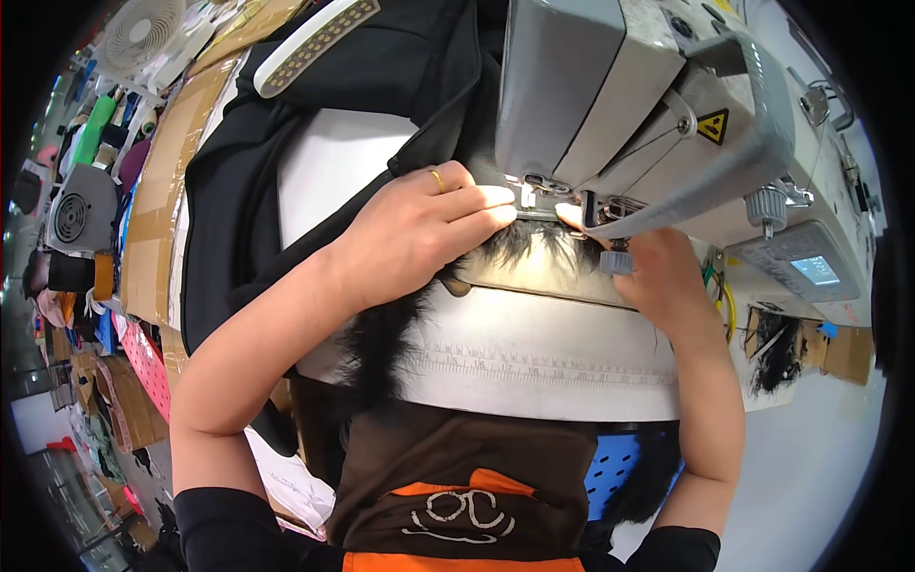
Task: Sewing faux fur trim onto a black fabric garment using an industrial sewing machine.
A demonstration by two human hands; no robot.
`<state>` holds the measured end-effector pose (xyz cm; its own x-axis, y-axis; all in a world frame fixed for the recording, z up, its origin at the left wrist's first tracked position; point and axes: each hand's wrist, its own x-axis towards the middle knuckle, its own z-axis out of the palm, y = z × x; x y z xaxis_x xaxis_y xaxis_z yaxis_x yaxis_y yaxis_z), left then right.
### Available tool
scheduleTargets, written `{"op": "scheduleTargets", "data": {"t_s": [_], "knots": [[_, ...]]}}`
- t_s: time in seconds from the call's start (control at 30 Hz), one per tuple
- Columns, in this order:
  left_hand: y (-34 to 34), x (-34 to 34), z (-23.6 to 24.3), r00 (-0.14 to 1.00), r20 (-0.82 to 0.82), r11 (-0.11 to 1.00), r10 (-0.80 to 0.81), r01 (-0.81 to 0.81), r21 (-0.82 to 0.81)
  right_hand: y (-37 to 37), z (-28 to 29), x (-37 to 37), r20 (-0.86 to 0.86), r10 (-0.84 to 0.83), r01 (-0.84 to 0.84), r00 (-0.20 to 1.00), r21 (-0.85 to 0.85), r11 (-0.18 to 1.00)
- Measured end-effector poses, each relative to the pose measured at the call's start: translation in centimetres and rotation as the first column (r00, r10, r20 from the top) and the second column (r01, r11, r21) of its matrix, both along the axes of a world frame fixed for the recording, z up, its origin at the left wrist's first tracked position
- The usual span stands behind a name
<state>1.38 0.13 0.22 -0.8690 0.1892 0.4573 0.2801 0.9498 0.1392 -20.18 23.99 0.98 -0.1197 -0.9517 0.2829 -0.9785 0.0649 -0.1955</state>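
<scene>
A lit sewing machine (562,86) stands over the work, its presser foot (534,198) down close to black cloth. My left hand (410,224), a ring on one finger, is closed with its fingertips pressing the edge of a black garment (233,191) just left of the foot. Black furry trim (381,343) hangs from under this hand over the bed's front edge, and its wisps show below the foot. My right hand (662,272) is right of the foot, pinching the trimmed edge; the machine hides some of its fingers.
The white machine bed (534,353) carries a printed ruler. A lit control panel (810,267) is at right. Cardboard (152,191) borders the left side, with a white fan (141,33) behind. A blue perforated bin (610,467) with black fur sits below the bed.
</scene>
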Motion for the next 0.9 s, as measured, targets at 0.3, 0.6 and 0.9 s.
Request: {"op": "scheduleTargets", "data": {"t_s": [0.3, 0.6, 0.9], "knots": [[0.0, -0.7, 0.4, 0.999, -0.048, 0.998, -0.012, 0.009, -0.057, 0.5, -0.7, -0.4, 0.011, -0.086, 0.085, 0.996, 0.062, 0.994], [-0.1, -0.9, 0.1, 0.995, -0.079, 0.998, -0.053, 0.051, -0.027, 0.7, -0.7, -0.5, 0.077, -0.144, 0.134, 0.987, 0.121, 0.983], [0.3, -1.2, 0.4, 0.998, -0.051, 0.994, -0.043, 0.038, -0.102, 1.1, -0.6, -0.9, 0.013, -0.194, 0.187, 0.981, 0.208, 0.96]]}}
